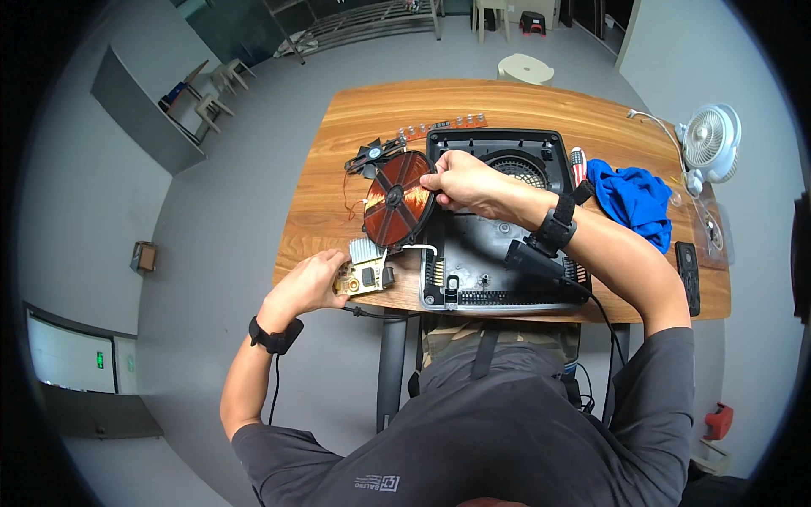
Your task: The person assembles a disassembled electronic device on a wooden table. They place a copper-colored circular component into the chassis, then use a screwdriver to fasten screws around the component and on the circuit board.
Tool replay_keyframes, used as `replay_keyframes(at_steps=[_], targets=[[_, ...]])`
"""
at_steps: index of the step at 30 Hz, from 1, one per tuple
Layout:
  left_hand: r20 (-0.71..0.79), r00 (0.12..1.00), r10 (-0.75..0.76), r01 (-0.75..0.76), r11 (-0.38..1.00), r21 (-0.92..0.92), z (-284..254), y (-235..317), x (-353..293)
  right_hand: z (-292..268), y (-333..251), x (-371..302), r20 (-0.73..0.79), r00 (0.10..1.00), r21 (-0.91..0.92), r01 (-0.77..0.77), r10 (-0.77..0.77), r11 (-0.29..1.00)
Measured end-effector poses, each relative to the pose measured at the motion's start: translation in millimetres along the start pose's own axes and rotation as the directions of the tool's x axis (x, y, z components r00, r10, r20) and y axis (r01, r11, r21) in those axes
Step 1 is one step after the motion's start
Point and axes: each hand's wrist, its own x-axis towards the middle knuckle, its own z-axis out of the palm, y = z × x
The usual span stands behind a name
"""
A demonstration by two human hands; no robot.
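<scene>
My right hand [469, 182] grips the rim of a round copper induction coil [394, 196], which is tilted up on its edge left of an open black cooker housing [498, 228]. At the table's near left edge, my left hand [314, 279] is closed on a circuit board [365, 277] that carries a finned silver heat sink [366, 250]. The board sits just below the coil. A white wire [420, 247] runs from near the board toward the housing. Behind the coil lies a small black fan [372, 157] with thin red wires.
A narrow orange circuit strip [443, 126] lies behind the housing. To the right are a blue cloth [632, 203], a screwdriver with a striped handle [579, 165], a small white fan [710, 144] and a black handheld device [687, 279]. A white stool [525, 69] stands beyond the table.
</scene>
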Motion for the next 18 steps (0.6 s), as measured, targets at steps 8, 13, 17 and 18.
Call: replay_keyframes(at_steps=[8, 13, 17, 18], targets=[[0.084, 0.996, -0.011, 0.013, 1.0, -0.018, -9.0, 5.5, 10.2, -2.3, 8.2, -0.4, -0.056, 0.998, -0.038, 0.0, -0.002, 0.999], [0.05, 0.997, 0.05, -0.044, 0.993, -0.111, -8.9, 2.1, 4.9, -3.5, 1.1, -8.5, -0.051, 0.999, -0.01, 0.013, -0.014, 1.0], [0.046, 0.996, 0.071, -0.066, 0.991, -0.116, -10.6, 4.0, 7.8, -1.4, -5.8, -9.1, -0.081, 0.993, 0.005, 0.085, -0.084, 0.996], [0.053, 0.996, 0.071, -0.064, 0.991, -0.119, -10.0, 2.2, 9.7, -2.8, -6.3, -6.0, -0.063, 0.994, -0.005, 0.089, -0.089, 0.996]])
